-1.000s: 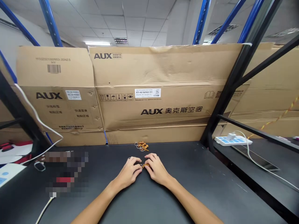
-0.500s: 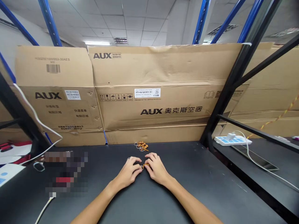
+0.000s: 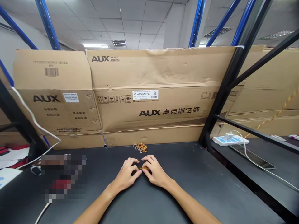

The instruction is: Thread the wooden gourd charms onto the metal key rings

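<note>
Left hand (image 3: 127, 174) and right hand (image 3: 156, 171) touch a small brown beaded trinket (image 3: 144, 168).

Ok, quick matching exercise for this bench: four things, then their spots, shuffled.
Things:
1. Left hand
2. Bunch of brown charms
3. Power strip
4. AUX carton

Spots:
A. Upright behind the table
B. On a separate surface right of the table
C. Beside a small brown piece
D. Near the table's back edge

Pairs: 1-C, 2-D, 3-B, 4-A
</note>
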### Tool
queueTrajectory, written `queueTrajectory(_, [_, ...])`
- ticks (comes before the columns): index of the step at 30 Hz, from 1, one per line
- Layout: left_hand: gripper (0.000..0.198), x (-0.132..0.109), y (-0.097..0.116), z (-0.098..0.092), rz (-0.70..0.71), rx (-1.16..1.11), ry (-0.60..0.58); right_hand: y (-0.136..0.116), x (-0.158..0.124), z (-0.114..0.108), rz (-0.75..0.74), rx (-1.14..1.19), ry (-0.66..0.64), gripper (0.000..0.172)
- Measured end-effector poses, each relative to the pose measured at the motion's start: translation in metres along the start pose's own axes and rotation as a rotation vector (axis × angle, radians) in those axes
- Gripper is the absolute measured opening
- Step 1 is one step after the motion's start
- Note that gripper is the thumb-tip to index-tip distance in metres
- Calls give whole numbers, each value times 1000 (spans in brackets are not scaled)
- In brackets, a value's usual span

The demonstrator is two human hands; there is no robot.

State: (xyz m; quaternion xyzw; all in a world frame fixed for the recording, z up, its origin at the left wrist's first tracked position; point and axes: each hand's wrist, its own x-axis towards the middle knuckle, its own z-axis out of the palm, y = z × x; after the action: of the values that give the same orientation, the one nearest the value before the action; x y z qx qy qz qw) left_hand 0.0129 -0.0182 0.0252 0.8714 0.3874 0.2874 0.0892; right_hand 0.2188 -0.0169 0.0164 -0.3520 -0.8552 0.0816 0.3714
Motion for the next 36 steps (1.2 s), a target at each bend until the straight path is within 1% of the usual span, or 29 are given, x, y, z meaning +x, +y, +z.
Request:
queueTrajectory(3, [16, 0, -1, 1, 19, -20, 20, -1, 0, 1, -11, 0, -5, 8])
queueTrajectory(5, [16, 1, -1, -1, 37, -39, 8, 1, 1, 1, 5, -30, -3, 8])
queueTrajectory(9, [16, 1, 1, -4, 61, -52, -27, 11, 1, 2, 103, -143, 45, 10])
queueTrajectory(11, [16, 1, 0, -3, 61, -20, -17, 16, 1, 2, 143, -187, 71, 11])
queueTrajectory(13, [16, 1, -3, -2, 35, 37, 22, 21, 0, 2, 166, -224, 80, 11])
queueTrajectory(16, [14, 2, -10, 1, -48, 133, 84, 26, -2, 4, 200, -266, 58, 13])
queueTrajectory(19, [13, 2, -19, 1, -109, 198, 97, 26, -2, 5, 242, -287, 11, 16])
queueTrajectory(22, [12, 4, -26, 1, -136, 256, 124, 25, -1, 3, 269, -307, -23, 17])
queueTrajectory(24, [12, 6, -29, 2, -126, 304, 139, 25, -1, 1, 299, -330, -34, 18])
queueTrajectory(26, [16, 10, -29, 4, -76, 338, 113, 26, 0, -1, 336, -354, -37, 19])
queueTrajectory(30, [28, 26, -24, 14, 36, 330, 5, 29, 1, -2, 373, -382, -35, 21])
queueTrajectory(33, [37, 41, -20, 24, 29, 327, -42, 29, 2, -2, 386, -384, -39, 22])
queueTrajectory(36, [35, 51, -17, 31, 3, 345, -64, 27, 2, -3, 397, -386, -49, 22])
